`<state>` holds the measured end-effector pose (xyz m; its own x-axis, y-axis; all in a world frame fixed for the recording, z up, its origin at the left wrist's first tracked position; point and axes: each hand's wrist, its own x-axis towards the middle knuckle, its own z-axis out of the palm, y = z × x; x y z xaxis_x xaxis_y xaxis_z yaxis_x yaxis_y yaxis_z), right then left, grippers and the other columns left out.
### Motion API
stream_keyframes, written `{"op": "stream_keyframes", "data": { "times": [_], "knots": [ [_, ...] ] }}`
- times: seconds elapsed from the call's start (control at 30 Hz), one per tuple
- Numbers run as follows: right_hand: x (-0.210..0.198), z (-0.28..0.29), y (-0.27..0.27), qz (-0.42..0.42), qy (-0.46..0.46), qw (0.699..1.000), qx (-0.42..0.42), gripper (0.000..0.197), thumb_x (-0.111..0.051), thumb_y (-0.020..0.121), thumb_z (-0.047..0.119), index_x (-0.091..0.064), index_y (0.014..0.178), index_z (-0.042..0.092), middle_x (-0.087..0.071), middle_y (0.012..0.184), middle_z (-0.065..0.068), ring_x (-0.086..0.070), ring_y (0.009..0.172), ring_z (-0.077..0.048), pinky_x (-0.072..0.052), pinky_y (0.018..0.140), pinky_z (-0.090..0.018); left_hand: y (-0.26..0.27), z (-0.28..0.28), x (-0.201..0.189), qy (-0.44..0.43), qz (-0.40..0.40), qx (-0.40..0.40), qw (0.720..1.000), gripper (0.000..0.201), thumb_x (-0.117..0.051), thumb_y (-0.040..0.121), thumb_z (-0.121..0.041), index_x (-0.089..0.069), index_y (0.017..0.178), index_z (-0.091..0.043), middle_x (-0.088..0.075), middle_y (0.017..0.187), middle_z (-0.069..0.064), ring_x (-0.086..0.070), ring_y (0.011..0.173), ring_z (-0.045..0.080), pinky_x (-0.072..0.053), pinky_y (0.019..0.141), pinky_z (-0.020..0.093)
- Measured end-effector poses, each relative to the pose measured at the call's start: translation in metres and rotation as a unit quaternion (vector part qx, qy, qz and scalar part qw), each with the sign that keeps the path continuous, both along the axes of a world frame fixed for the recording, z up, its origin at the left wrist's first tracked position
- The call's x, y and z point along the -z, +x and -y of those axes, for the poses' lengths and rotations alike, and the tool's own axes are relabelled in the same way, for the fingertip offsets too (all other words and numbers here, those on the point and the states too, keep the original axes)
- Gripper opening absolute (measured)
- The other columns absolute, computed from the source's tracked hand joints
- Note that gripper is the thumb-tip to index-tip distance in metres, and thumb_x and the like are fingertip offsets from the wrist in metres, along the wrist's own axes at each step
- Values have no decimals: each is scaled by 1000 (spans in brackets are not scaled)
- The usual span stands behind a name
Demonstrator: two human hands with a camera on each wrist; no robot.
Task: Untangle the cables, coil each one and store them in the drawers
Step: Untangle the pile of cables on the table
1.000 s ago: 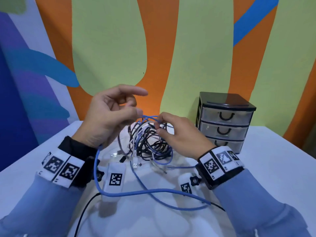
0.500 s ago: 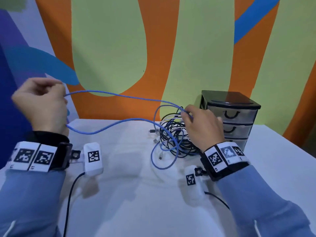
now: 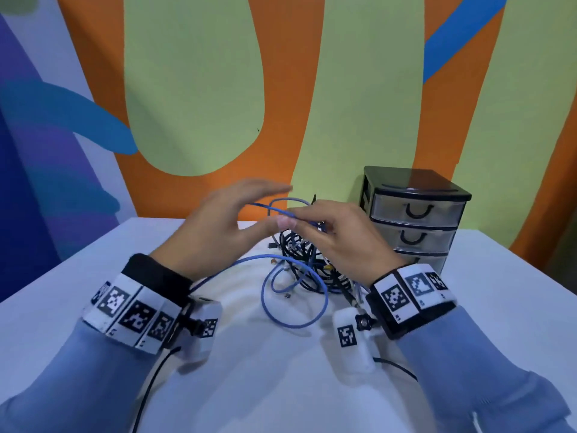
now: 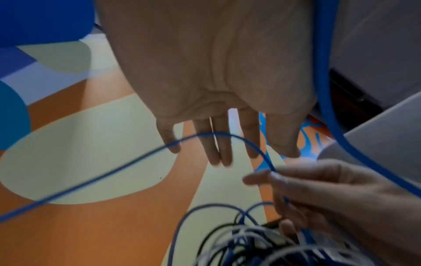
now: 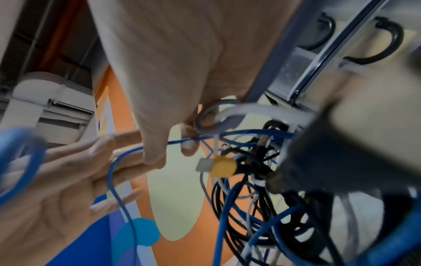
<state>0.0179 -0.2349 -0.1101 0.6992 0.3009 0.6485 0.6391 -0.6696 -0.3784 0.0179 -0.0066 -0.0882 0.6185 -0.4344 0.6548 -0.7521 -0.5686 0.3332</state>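
Note:
A tangle of black, white and blue cables (image 3: 304, 260) lies on the white table (image 3: 281, 385), left of the drawer unit (image 3: 415, 214). My right hand (image 3: 299, 217) hovers over the tangle and pinches a thin blue cable (image 3: 265, 207) between thumb and forefinger; the right wrist view shows the same pinch (image 5: 180, 144). My left hand (image 3: 265, 207) is beside it, fingers straight, holding nothing. The blue cable (image 4: 136, 162) arcs in front of the straight left fingers (image 4: 214, 149). A thicker blue loop (image 3: 293, 307) trails toward me and under my left wrist.
The black-topped unit has three clear drawers with black handles (image 3: 416, 210), all closed, against the painted wall. A yellow-booted connector (image 5: 224, 166) hangs in the tangle. Black leads (image 3: 150, 389) run from my wrist cameras across the near table.
My left hand had pulled the blue cable far out to the left; it has let go and returned to the middle, open. The right hand stayed at the tangle, pinching the blue cable.

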Motion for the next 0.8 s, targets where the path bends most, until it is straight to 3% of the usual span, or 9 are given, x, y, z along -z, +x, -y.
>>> {"op": "stream_keyframes", "data": {
  "times": [0.07,0.13,0.2,0.37,0.47,0.53,0.6,0.7,0.8],
  "knots": [
    [-2,-1,-1,-3,-1,1000,-2,24,-61,104,47,-77,107,30,-60,77,1,-50,72,-16,-47,65,-43,1,6,5,-21,-14,10,1000,34,-66,98,-53,-76,125,-34,-76,110,-12,-69,102,6,-55,92,38],
    [-1,-1,-1,-11,-6,1000,24,20,-64,103,45,-78,110,33,-60,78,5,-51,75,-13,-47,69,-42,2,6,5,-80,11,-5,997,22,-67,99,-46,-81,103,-29,-69,78,-2,-58,71,11,-49,69,41],
    [1,2,1,-21,-35,996,79,16,-65,101,36,-77,112,36,-59,81,11,-51,85,-15,-48,75,-41,1,2,0,-127,46,-49,990,19,-70,101,-36,-79,91,-24,-59,66,3,-44,61,12,-39,58,33],
    [5,3,4,-56,-68,982,169,35,-58,96,13,-75,118,35,-64,111,8,-56,109,-24,-52,88,-44,-3,-9,-10,-236,139,-177,945,20,-64,106,-29,-77,95,-18,-61,75,-19,-53,68,-4,-35,63,11],
    [6,8,4,-88,-46,983,156,34,-69,94,20,-72,124,35,-57,128,10,-59,109,-18,-53,95,-44,7,-39,-18,-365,168,-258,878,23,-56,104,-30,-77,98,-21,-64,78,-11,-52,66,-3,-41,66,21],
    [8,16,6,-117,-42,979,161,25,-76,92,28,-75,116,36,-55,125,13,-59,106,-15,-53,97,-45,16,-71,-20,-425,155,-296,841,31,-56,100,-40,-78,95,-18,-67,80,5,-57,69,14,-47,71,34],
    [9,22,7,-135,-45,975,172,22,-75,93,28,-75,112,38,-55,123,12,-57,106,-15,-52,98,-45,22,-87,-17,-390,87,-327,856,33,-59,98,-45,-76,88,-19,-65,78,13,-57,74,30,-49,73,44],
    [9,19,6,-184,-69,965,172,31,-76,92,42,-72,122,39,-50,142,8,-54,128,-20,-46,109,-49,24,-82,-4,-172,-24,-365,915,35,-64,102,-36,-68,75,-14,-65,76,14,-58,78,37,-43,69,43],
    [4,14,-1,-240,-97,949,178,52,-74,83,67,-69,127,40,-39,156,9,-48,140,-21,-34,118,-55,27,-75,8,-16,-126,-379,917,41,-70,99,-33,-63,64,-11,-66,70,12,-61,75,40,-49,67,41]
  ]
}}
